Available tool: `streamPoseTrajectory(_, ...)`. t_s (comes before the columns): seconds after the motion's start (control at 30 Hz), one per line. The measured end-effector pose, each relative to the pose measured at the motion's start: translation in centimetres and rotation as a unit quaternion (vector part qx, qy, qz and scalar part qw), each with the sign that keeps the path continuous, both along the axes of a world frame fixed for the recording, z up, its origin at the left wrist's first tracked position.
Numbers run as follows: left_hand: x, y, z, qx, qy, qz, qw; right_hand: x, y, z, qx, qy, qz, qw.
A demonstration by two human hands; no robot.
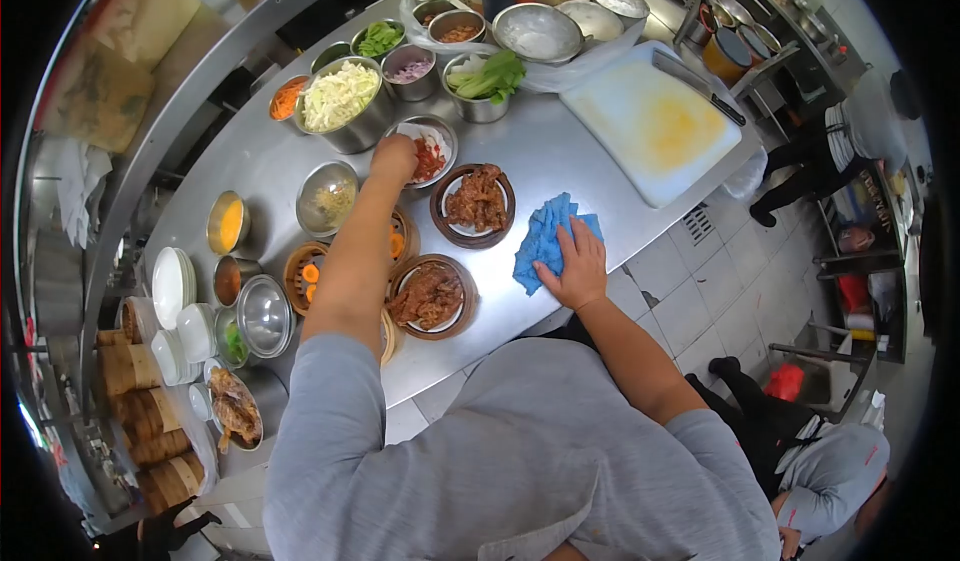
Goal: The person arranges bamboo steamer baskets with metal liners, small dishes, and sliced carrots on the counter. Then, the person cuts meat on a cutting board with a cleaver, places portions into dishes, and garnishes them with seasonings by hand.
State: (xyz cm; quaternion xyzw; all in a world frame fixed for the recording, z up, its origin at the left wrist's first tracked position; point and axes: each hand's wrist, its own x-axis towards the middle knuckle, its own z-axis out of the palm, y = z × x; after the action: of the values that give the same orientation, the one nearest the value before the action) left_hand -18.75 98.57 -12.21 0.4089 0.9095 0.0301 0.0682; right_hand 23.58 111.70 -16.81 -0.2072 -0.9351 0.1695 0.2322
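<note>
My left hand [394,159] is closed, its fingertips down in a metal bowl [447,131] of chopped red pepper [430,157]; what they pinch is hidden. My right hand [580,267] lies with fingers spread on a crumpled blue cloth [540,241] on the steel table. Between the hands, a small bamboo steamer [437,223] holds a plate of brown braised chicken feet [478,201]. A second steamer [470,306] with similar brown pieces sits nearer my body. Beside my left forearm, another steamer [292,279] contains orange carrot slices [311,275].
Metal tubs of shredded cabbage [340,96], red onion [410,67] and green leaves [490,79] stand behind my left hand. A knife [700,89] lies on the white cutting board [650,126] at right. Bowls and stacked white dishes [172,286] fill the left side. Another person [830,476] is at lower right.
</note>
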Motion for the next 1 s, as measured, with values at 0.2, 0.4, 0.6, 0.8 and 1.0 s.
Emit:
streamPoseTrajectory(0.2, 1.4, -0.1, 0.3, 0.054, -0.061, 0.065, 0.995, 0.2, 0.4, 0.1, -0.009, 0.0, 0.019, 1.0)
streamPoseTrajectory(0.4, 1.9, 0.5, 0.3, -0.071, -0.001, 0.083, 0.994, 0.6, 2.6, 0.6, -0.008, -0.021, 0.081, 0.996)
streamPoseTrajectory(0.6, 3.4, -2.2, 6.3, 0.218, -0.013, 0.086, 0.972, 1.1, 4.8, 0.7, -0.018, -0.018, 0.121, 0.992)
streamPoseTrajectory(0.8, 6.9, -0.7, 4.2, 0.367, 0.066, 0.2, 0.906, 1.2, 5.1, 0.1, -0.014, -0.015, 0.129, 0.991)
streamPoseTrajectory(1.0, 6.8, -2.2, 3.1, 0.356, -0.061, 0.264, 0.895, 1.3, 5.4, 0.8, -0.022, -0.029, 0.132, 0.991)
